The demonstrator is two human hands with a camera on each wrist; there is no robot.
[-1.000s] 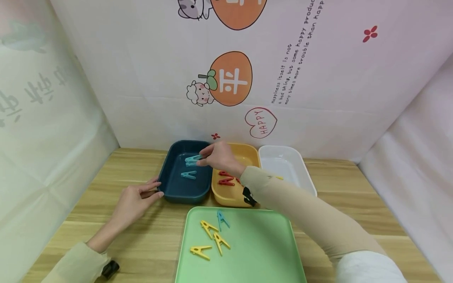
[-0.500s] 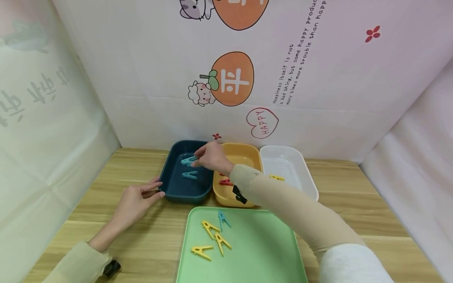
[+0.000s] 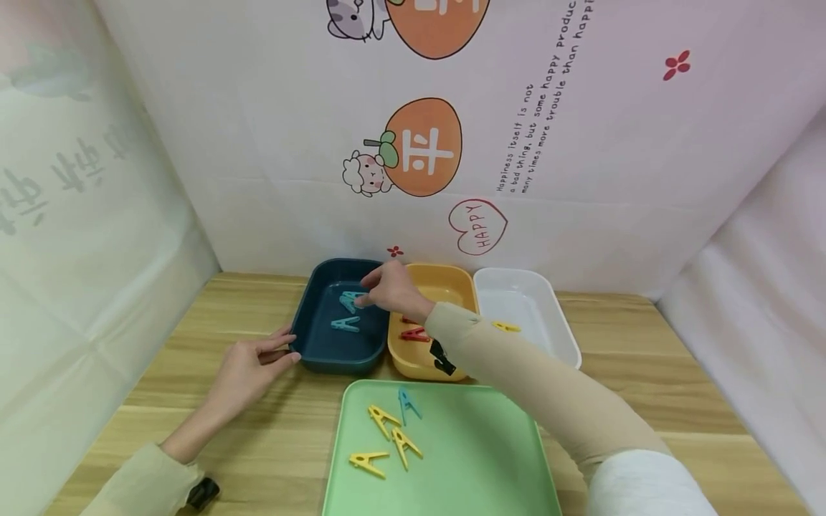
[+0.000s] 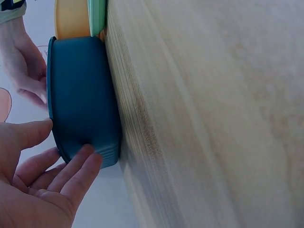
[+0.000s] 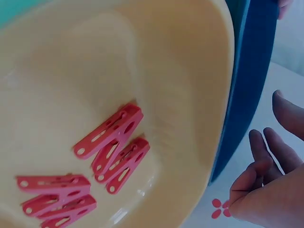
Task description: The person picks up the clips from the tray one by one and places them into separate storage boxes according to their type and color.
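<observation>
Right hand [image 3: 391, 290] hovers over the dark blue bin [image 3: 310, 337], fingers loosely open, holding nothing. A teal clothespin [image 3: 351, 299] lies just below its fingertips, long axis angled toward the bin's far side; exact pointing unclear. Judgement: lift clear without disturbing it. Left hand [image 3: 248, 369] rests open, fingertips touching the bin's near corner.

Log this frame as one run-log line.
left hand: steadies blue bin | right hand: open above it | teal clips: in bin
</observation>
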